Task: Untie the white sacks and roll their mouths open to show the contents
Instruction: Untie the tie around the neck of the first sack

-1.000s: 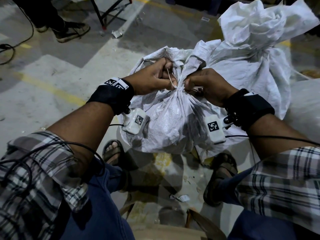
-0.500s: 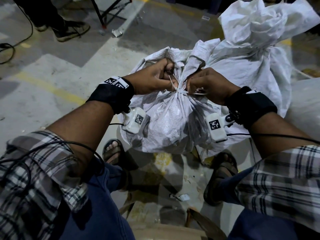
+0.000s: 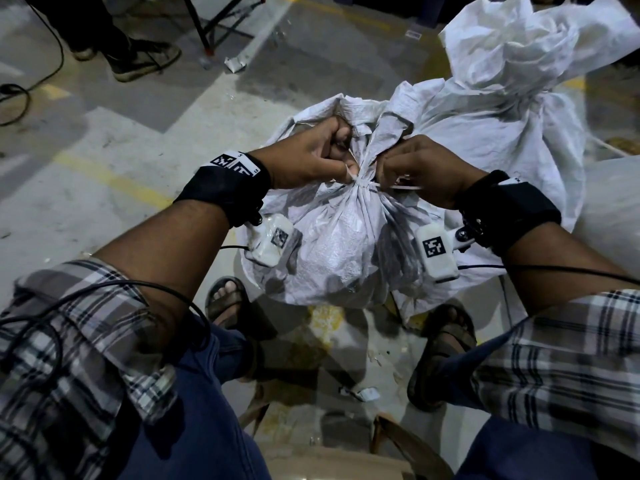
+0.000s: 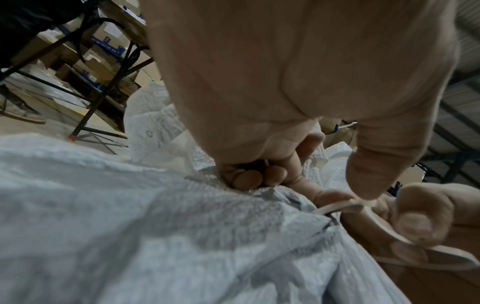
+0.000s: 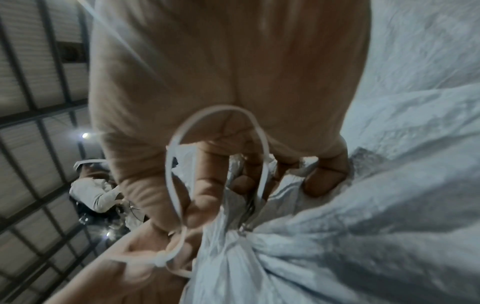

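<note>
A tied white woven sack (image 3: 339,251) stands on the floor between my feet. A thin white plastic tie (image 3: 363,183) cinches its gathered neck. My left hand (image 3: 346,169) pinches the tie (image 4: 335,206) between thumb and forefinger on the neck's left side. My right hand (image 3: 386,168) grips the neck from the right, fingers curled, and a loop of the tie (image 5: 215,123) curves across its palm. One tie end sticks out under the right hand. A second white sack (image 3: 502,109), also bunched at the top, leans behind.
Another person's shoes (image 3: 138,60) and black stand legs (image 3: 207,29) are at the far left on the concrete floor. A black cable (image 3: 14,98) lies at the left edge. My sandalled feet (image 3: 225,299) flank the sack. Paper scraps (image 3: 363,393) lie near me.
Both hands have stayed at the neck and worked the tie. The strand that stood upright by my left thumb now lies flat, with an end poking out to the right.
</note>
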`<action>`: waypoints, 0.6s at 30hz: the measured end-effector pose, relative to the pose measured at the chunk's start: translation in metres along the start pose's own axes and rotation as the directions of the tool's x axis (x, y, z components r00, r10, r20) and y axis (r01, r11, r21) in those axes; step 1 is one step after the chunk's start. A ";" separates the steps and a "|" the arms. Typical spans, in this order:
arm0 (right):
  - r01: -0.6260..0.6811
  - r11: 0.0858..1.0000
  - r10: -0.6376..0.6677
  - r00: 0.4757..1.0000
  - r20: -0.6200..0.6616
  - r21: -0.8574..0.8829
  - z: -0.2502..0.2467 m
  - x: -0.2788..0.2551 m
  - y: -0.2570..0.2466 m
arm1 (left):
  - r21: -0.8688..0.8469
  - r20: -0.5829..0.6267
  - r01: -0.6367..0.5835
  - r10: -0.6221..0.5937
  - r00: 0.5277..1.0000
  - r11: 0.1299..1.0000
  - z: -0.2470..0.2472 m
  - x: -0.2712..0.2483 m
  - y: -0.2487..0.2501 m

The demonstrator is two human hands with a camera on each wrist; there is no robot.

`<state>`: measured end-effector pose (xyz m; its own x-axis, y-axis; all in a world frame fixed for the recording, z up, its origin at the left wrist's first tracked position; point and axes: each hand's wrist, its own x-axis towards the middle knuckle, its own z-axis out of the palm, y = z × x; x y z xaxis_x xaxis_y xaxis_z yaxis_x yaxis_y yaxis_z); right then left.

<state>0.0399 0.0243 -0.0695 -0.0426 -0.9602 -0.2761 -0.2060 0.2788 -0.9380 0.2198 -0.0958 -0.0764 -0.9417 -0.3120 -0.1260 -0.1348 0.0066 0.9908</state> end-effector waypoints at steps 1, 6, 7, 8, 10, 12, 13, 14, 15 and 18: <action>-0.009 1.000 0.009 1.000 -0.015 0.011 0.000 0.000 0.000 | -0.010 -0.010 0.002 -0.003 1.000 1.000 0.001 -0.001 0.001; -0.012 1.000 0.012 0.999 -0.046 -0.002 -0.001 0.003 0.006 | 0.004 -0.002 -0.018 0.018 1.000 1.000 0.000 -0.001 0.000; -0.005 1.000 0.005 0.999 -0.036 -0.005 -0.001 0.003 0.006 | 0.004 0.007 -0.023 0.023 1.000 1.000 0.000 -0.001 0.000; 0.000 1.000 0.000 1.000 -0.022 0.000 -0.002 0.003 0.007 | -0.001 0.013 -0.024 0.024 1.000 1.000 0.000 -0.001 0.000; -0.001 1.000 0.001 1.000 0.009 -0.010 -0.004 0.003 0.007 | -0.011 0.014 -0.018 0.018 1.000 1.000 0.003 -0.001 0.003; 0.002 0.999 -0.001 1.000 0.030 -0.045 -0.007 0.003 0.007 | -0.028 0.008 -0.003 0.003 1.000 1.000 0.006 -0.002 0.005; 0.007 0.998 -0.005 0.999 0.041 -0.065 -0.008 0.002 0.007 | -0.042 0.001 0.005 -0.005 1.000 0.999 0.006 -0.002 0.005; 0.015 0.996 -0.011 0.999 0.052 -0.083 -0.008 0.002 0.006 | -0.055 -0.008 0.012 -0.013 1.000 0.998 0.005 -0.003 0.005; 0.020 0.996 -0.015 0.998 0.057 -0.091 -0.008 0.002 0.006 | -0.067 -0.013 0.019 -0.020 1.000 0.998 0.003 -0.004 0.005; 0.026 0.996 -0.023 0.999 0.038 -0.080 -0.006 0.001 0.005 | -0.066 -0.013 0.026 -0.027 1.000 0.997 0.001 -0.004 0.003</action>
<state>0.0329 0.0245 -0.0729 -0.0008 -0.9650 -0.2622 -0.2841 0.2516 -0.9252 0.2232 -0.0935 -0.0732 -0.9335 -0.3246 -0.1524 -0.1389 -0.0643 0.9882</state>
